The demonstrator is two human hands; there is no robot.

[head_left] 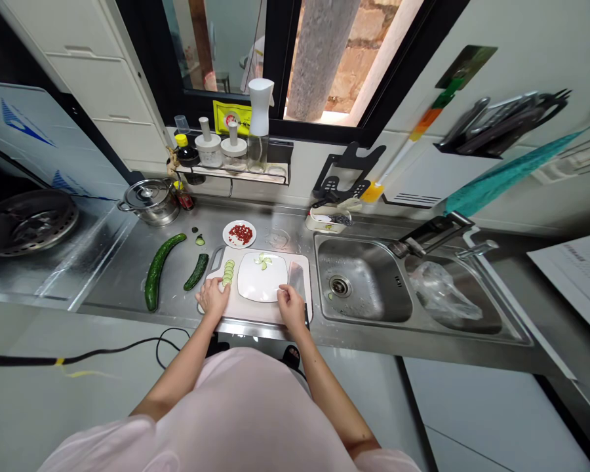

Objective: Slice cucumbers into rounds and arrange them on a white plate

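Note:
A row of overlapping cucumber slices lies on the cutting board. My left hand rests at the near end of that row, fingers bent but apart, fingertips beside the slices. On the board stands a white square plate with several pale green slices fanned out near its far edge. At the plate's near right corner, my right hand is closed in a pinch; what sits between the fingertips is too small to make out. A cleaver lies flat right of the plate, its handle partly behind my right hand.
Left of the board lie a long cucumber, a shorter cucumber piece and cut ends. Behind it is a small plate of chopped red chilli. A lidded pot stands back left; a double sink is at right.

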